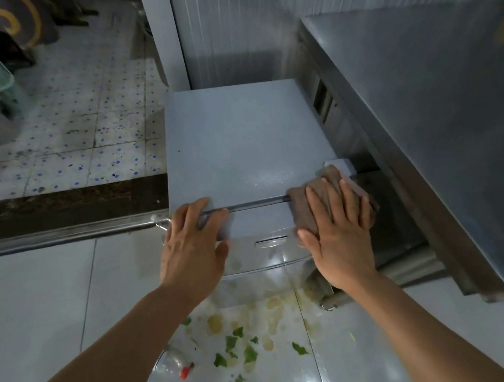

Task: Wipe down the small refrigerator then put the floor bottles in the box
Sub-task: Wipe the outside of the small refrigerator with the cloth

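Wipe in progress: right hand [339, 237] flat, pressing cloth [321, 201] on refrigerator [239, 142] front edge, left hand [192, 244] spread bracing; floor bottle [172, 361] unboxed.

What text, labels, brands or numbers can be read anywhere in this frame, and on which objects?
None can be read.
Small refrigerator: top and door front are plain grey, no lettering shows.
Clear bottle lying on the floor, red cap: no label visible.
Dark object at top left: a yellow curved mark, too cropped and blurred to tell if it is a letter.
Cloth under the right hand: no print.
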A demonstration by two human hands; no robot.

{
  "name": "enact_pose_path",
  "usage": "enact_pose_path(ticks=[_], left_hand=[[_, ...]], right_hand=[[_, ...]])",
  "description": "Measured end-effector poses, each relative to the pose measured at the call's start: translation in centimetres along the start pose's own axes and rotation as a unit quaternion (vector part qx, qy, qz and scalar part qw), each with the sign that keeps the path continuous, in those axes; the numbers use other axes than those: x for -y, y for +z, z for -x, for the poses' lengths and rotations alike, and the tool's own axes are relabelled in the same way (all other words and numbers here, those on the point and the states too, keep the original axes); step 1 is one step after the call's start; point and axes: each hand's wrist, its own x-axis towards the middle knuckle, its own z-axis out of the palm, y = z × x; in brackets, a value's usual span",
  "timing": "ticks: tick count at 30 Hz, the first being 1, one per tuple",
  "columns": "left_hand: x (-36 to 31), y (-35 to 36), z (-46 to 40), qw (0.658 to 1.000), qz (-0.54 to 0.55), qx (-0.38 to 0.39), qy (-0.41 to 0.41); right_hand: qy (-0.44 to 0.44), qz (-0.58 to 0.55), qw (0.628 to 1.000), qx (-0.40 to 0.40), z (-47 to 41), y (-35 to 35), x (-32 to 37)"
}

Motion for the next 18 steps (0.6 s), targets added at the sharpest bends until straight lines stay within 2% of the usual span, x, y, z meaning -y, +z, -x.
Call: enact_pose_path(ticks=[3,5,13,18], left_hand=[[0.5,1.0,0.3,0.999,-0.004,-0.035,0.026],[0.8,1.7,0.5,0.997,-0.007,-0.069,0.046],[1.6,4.0,0.5,0.981,-0.045,-0.173,0.072],[2.1,5.5,0.1,0.955,-0.067,-0.272,0.1]], right_hand=[[0.051,-0.049,0.997,-0.042,0.2,0.8,1.1],[0.055,-0.059,0.994,-0.08,0.1,1.4,1.4],[0.034,-0.06,0.971,-0.23,-0.4,4.1,1.1],[-0.016,-0.032,0.947,-0.321,-1.0,6.5,-0.6]])
